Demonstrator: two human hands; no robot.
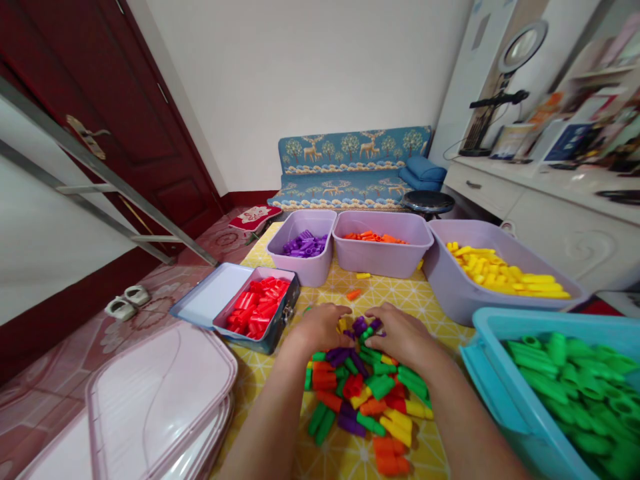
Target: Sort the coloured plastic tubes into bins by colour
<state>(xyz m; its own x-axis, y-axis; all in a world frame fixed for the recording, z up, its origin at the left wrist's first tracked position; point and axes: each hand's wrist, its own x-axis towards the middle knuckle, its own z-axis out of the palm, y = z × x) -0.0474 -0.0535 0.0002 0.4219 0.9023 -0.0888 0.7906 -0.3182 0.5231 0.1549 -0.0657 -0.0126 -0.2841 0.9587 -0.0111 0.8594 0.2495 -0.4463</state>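
My left hand [323, 328] is at the far edge of a pile of mixed plastic building pieces [357, 393], its fingers curled downward. A yellow piece [344, 325] shows beside those fingers; what they grip is partly hidden. Across from it, my right hand [403, 333] has its thumb and fingers bent around a purple piece [376, 325]. A small green piece [367, 333] lies by the right thumb. More purple pieces [340, 357] lie between the two hands. The pile mixes green, orange, red, yellow and purple tube-shaped pieces, some joined side by side.
Around the patterned yellow tabletop [320, 300] stand lilac bins of purple [300, 270], orange [383, 260] and yellow pieces [453, 287]. A turquoise bin [500, 380] holds green pieces; an open case [270, 340] holds red ones. Stacked lids [165, 387] lie left. One orange piece [353, 294] lies loose.
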